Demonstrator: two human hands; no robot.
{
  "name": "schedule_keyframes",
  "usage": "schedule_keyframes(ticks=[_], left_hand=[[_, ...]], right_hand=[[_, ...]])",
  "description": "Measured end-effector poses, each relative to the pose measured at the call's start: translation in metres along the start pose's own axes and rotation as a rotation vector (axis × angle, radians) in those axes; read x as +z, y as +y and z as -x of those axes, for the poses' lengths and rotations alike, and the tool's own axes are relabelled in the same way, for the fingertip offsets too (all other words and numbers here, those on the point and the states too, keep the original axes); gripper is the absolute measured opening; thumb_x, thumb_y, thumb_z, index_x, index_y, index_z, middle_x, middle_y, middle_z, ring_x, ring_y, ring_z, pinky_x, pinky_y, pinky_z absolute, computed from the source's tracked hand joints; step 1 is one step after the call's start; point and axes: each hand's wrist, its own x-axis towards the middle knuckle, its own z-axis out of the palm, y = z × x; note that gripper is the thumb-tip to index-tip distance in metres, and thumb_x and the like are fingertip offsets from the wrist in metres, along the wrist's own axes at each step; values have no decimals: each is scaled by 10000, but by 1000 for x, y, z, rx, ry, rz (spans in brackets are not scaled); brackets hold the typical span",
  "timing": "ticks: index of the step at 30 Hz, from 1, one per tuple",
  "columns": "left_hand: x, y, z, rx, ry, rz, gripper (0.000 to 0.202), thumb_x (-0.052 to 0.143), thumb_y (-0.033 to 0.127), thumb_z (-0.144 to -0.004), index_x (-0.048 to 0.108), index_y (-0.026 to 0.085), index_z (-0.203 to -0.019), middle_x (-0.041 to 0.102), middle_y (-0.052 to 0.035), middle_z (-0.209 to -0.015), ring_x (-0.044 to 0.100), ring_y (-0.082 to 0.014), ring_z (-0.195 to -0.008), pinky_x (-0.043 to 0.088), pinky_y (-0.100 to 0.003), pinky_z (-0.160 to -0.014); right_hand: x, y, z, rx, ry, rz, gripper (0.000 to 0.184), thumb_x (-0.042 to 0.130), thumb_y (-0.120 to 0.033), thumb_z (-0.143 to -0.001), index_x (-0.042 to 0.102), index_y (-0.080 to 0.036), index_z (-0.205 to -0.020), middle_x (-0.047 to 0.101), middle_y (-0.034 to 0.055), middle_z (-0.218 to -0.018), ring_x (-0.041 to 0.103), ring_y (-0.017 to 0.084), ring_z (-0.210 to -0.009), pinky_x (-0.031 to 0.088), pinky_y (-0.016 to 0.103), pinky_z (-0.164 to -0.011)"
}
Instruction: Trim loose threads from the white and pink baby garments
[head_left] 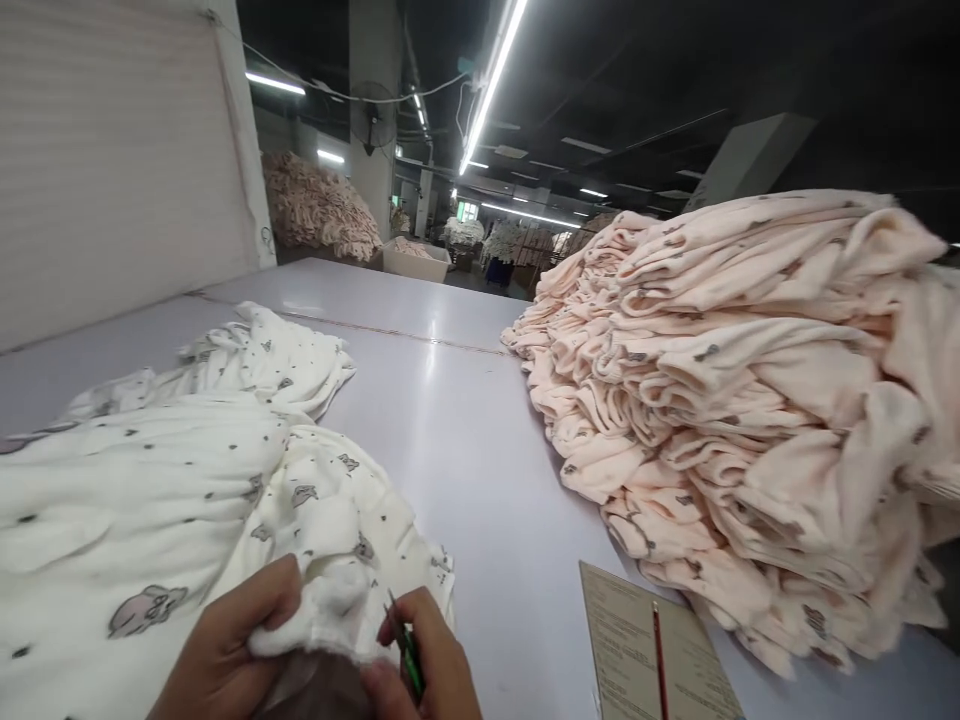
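Left hand [225, 650] pinching white fleece garment with grey prints [150, 500] at near table edge; right hand [431, 665] gripping small green snips [409, 660] against it. Brown printed paper sheet [637, 650] nearby, writing unreadable.

brown form sheet [637, 650], print unreadable

Ceiling tube lights [491, 85] glare; dark ceiling; table [465, 440] evenly lit; edges stretched.
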Motion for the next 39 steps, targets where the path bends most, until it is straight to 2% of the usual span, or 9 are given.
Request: schedule_keyframes(ticks=[3,8,14,21,25,30,33,37,39], left_hand=[[6,5,-1,-7,-20,50,361,599,273,-699,262,206,-590,321,47,-584,305,-113,-555,293,-205,-494],[12,15,-1,-92,-93,134,386,588,304,-705,230,209,-595,279,56,-578,263,-104,-559,270,-201,-500],[10,4,-6,-212,-204,284,344,595,272,-696,272,212,-592,291,59,-588,270,-110,-570,286,-207,-506],[19,4,-4,-368,-228,467,319,615,301,-729,334,203,-614,334,64,-576,284,-102,-555,287,-205,-497],[21,4,-3,-343,-287,532,326,616,268,-715,318,201,-601,316,69,-568,259,-94,-548,261,-197,-495],[18,-1,-4,-262,-311,405,336,600,271,-733,304,199,-591,303,64,-584,258,-102,-566,267,-203,-514],[18,-3,-5,-242,-345,412,354,594,265,-739,273,207,-600,304,65,-586,264,-106,-575,279,-212,-531],[23,3,-3,-266,-365,409,343,586,236,-710,263,210,-596,299,70,-571,250,-101,-561,263,-205,-506],[22,10,1,-257,-333,331,313,591,233,-684,289,214,-607,318,71,-557,280,-102,-538,277,-203,-493]], right_hand=[[-3,-11,-7,-113,-39,-77,419,401,-608,-886,483,-222,-746,491,-28,-698,483,123,-626,333,212,-561],[3,-16,-9,-154,-83,19,387,440,-596,-884,536,-233,-789,496,-33,-689,500,121,-627,297,218,-538],[1,-15,-10,-192,-77,104,349,456,-521,-901,530,-215,-751,508,-21,-694,516,117,-621,319,210,-531],[2,-13,-10,-197,-73,109,318,455,-476,-912,515,-209,-749,483,-27,-676,505,104,-591,313,205,-513],[5,-15,-10,-200,-64,110,362,436,-530,-910,514,-213,-751,485,-23,-676,499,114,-592,308,219,-510],[5,-18,-10,-221,-47,112,406,389,-560,-922,525,-217,-753,481,-20,-666,495,114,-575,310,225,-500],[4,-19,-9,-217,-60,125,392,409,-548,-917,526,-214,-747,487,-20,-662,497,114,-569,307,223,-494],[1,-23,-9,-216,-96,111,301,460,-468,-915,573,-224,-779,517,-14,-686,523,123,-598,330,215,-510],[-3,-26,-11,-238,-137,27,314,452,-486,-921,593,-233,-798,523,-13,-687,531,129,-621,360,208,-535]])
